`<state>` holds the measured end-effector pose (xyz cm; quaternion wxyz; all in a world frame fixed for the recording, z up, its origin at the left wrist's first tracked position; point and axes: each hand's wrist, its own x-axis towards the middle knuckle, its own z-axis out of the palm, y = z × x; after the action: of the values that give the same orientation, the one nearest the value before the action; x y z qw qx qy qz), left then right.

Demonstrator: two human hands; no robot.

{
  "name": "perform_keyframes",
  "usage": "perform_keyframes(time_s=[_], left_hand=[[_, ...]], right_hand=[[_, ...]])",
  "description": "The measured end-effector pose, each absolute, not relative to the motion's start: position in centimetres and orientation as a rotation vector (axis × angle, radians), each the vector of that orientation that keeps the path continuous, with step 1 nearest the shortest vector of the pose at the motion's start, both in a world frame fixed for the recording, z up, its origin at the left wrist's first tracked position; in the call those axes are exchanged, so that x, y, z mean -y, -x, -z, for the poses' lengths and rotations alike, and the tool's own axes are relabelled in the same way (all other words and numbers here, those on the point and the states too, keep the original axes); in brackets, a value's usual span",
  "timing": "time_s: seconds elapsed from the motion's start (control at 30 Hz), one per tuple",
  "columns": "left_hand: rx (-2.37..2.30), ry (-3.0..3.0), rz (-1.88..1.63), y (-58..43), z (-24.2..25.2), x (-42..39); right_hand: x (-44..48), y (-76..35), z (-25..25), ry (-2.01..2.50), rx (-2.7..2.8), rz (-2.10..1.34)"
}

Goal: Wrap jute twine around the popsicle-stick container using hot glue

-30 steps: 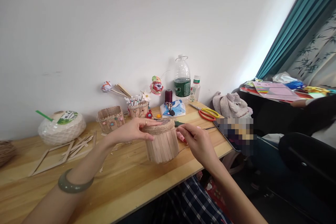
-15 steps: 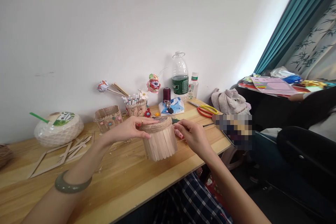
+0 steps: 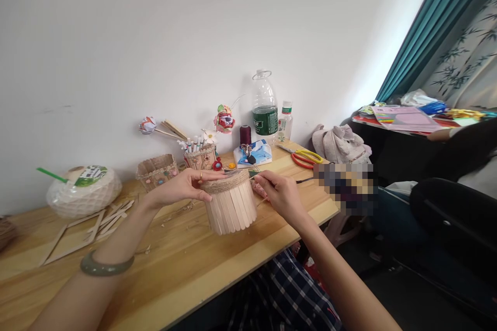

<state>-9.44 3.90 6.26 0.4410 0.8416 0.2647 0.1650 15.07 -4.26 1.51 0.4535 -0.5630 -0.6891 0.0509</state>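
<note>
My left hand (image 3: pixel 189 186) grips a round pot made of craft sticks (image 3: pixel 232 210) at its far left, thumb on the side and fingers over the top. The pot is tilted above the wooden table. A band of brown twine (image 3: pixel 229 182) is wound around its upper end. At the pot's right edge my right hand (image 3: pixel 280 194) is closed in a pinch on a thin strand of the twine, only a short bit of which shows. A patterned pink thing (image 3: pixel 259 190) lies partly hidden between the pot and this hand.
Loose craft sticks (image 3: pixel 104 225) lie at left beside a wrapped coconut (image 3: pixel 83 191). Behind stand a decorated stick basket (image 3: pixel 156 171), a pen holder (image 3: pixel 200 158), a thread spool (image 3: pixel 245 135) and a large bottle (image 3: pixel 265 114). Scissors (image 3: pixel 305 159) lie right. A person sits beyond.
The pot and both hands have shifted slightly left and up in the picture, as has the whole scene. The right hand's pinch stays close to the pot's edge.
</note>
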Motion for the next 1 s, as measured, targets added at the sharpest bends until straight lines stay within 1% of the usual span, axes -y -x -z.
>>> perform_keyframes(time_s=[0.17,0.53,0.83,1.0], left_hand=[[-0.617,-2.065,-0.412,9.9,-6.0,-4.3],[-0.56,-2.045,-0.368,10.3,-5.8,-4.8],[-0.517,-1.98,-0.383,10.7,-5.1,-5.4],[-0.455,-1.932,-0.351,11.1,-4.9,-5.9]], right_hand=[[4.2,-14.7,-1.6,1.392,1.728,-0.113],[3.9,-14.1,-2.0,1.368,1.789,-0.203],[3.6,-14.2,-2.9,1.354,1.816,-0.386],[3.0,-14.6,-2.3,1.347,1.74,-0.482]])
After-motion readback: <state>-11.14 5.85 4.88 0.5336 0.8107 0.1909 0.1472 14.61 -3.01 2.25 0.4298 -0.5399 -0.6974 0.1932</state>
